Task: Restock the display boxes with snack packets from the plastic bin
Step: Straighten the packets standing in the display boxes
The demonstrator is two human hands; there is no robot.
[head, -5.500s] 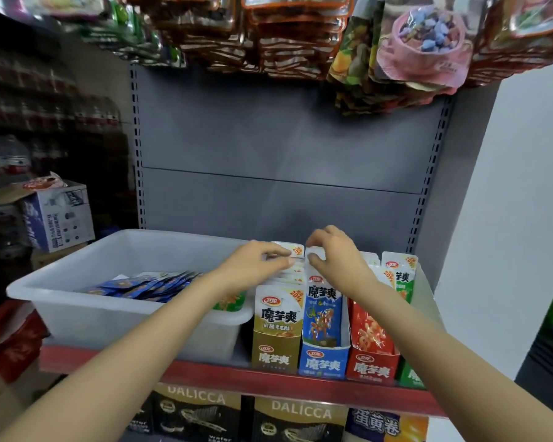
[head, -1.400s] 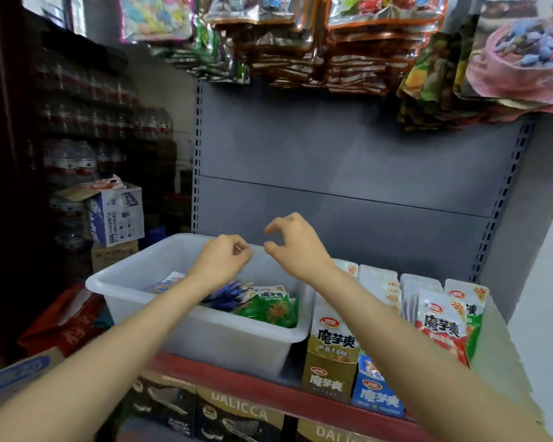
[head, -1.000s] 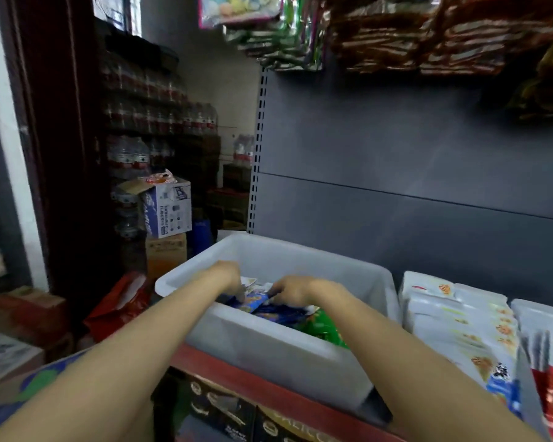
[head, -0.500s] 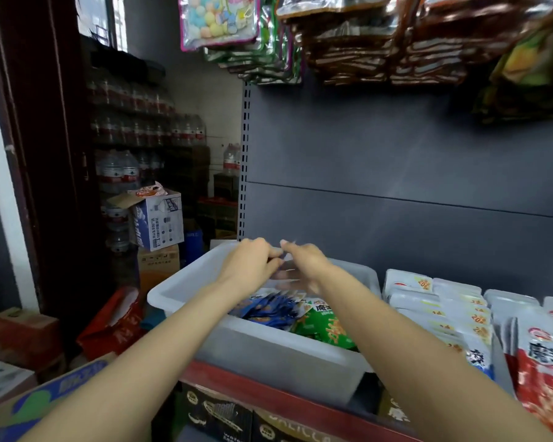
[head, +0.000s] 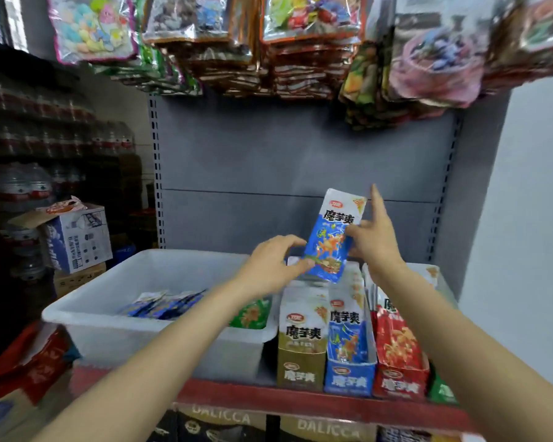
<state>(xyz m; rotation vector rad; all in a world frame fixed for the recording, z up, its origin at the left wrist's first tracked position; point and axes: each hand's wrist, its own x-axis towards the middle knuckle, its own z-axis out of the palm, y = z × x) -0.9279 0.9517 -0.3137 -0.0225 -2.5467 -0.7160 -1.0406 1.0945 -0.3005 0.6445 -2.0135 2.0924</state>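
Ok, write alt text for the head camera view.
Both hands hold a blue snack packet upright above the blue display box: the left hand pinches its lower edge, the right hand its side. A white plastic bin of packets sits left of the boxes on the red shelf.

Open air above my display boxes (head: pixel 348 317), up to the hanging bags (head: pixel 300 59). Plastic bin (head: pixel 160 339) walls off my left; grey back panel (head: pixel 268 161) closes behind.

Bare forearms, unadorned hands (head: pixel 316 253)
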